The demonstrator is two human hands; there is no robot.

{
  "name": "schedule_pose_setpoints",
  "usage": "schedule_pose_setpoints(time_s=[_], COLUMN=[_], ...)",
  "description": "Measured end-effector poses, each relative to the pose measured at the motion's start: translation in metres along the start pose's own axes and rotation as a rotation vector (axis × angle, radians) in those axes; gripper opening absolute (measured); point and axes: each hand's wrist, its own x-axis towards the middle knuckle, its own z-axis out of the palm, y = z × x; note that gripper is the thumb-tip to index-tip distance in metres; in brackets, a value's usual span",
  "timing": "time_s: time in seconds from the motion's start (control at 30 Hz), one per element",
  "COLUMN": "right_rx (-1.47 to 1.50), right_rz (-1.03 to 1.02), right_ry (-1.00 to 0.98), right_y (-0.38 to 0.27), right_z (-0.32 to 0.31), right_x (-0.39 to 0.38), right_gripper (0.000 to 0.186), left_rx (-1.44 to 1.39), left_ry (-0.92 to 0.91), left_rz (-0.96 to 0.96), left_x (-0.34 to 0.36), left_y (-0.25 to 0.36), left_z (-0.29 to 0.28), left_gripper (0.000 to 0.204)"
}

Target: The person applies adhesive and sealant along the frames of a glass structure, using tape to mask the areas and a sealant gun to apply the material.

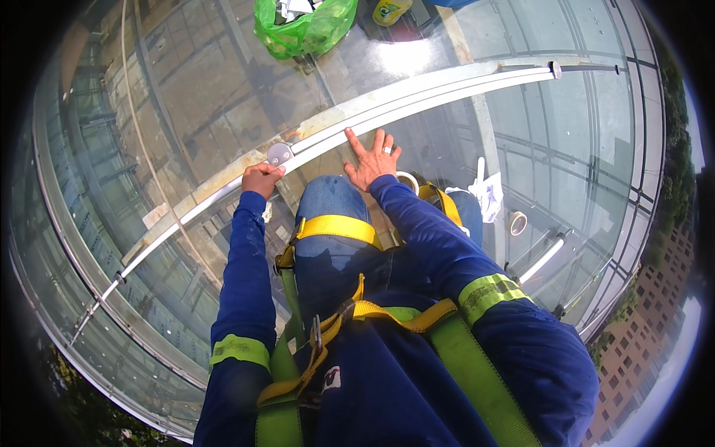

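Stands in green lettering on a yellow container (400,4), partly cut off at the upper edge. Shows again as a small dark-and-red mark on a white patch (331,378) at the front of a dark blue top (387,387), too small to read. Runs in faint lines, illegible, along greyish panels (82,216) at far left.

I saw bright daylight flare white off the glass (406,58), the fisheye bowing the rail (447,92) and black swallowing the corners.
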Motion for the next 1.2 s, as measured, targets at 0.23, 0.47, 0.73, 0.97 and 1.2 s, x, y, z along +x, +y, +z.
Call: schedule_pose_setpoints(time_s=[0.23,0.47,0.73,0.97,1.2], right_rx=[0.028,-0.02,0.015,0.006,0.028], right_rz=[-0.007,-0.041,-0.195,-0.201,-0.191], right_ry=[-0.017,0.078,-0.036,-0.018,-0.03], right_y=[-0.004,-0.014,-0.015,-0.016,-0.013], right_z=[-0.003,-0.002,-0.002,-0.002,0.0], right_x=[-0.001,-0.006,0.0,-0.003,-0.004], right_gripper=[0.082,0.08,0.077,0.073,0.075], left_rx=[0.003,0.105,0.267,0.272,0.093], left_ry=[0.039,0.196,0.321,0.406,0.532], left_rz=[0.002,-0.098,-0.042,-0.084,-0.022], left_x=[-0.004,-0.01,-0.008,-0.01,-0.021], left_y=[0.002,0.021,0.029,0.033,0.026], left_z=[-0.002,0.016,0.029,0.043,0.052], left_gripper=[0.032,0.043,0.051,0.056,0.047])
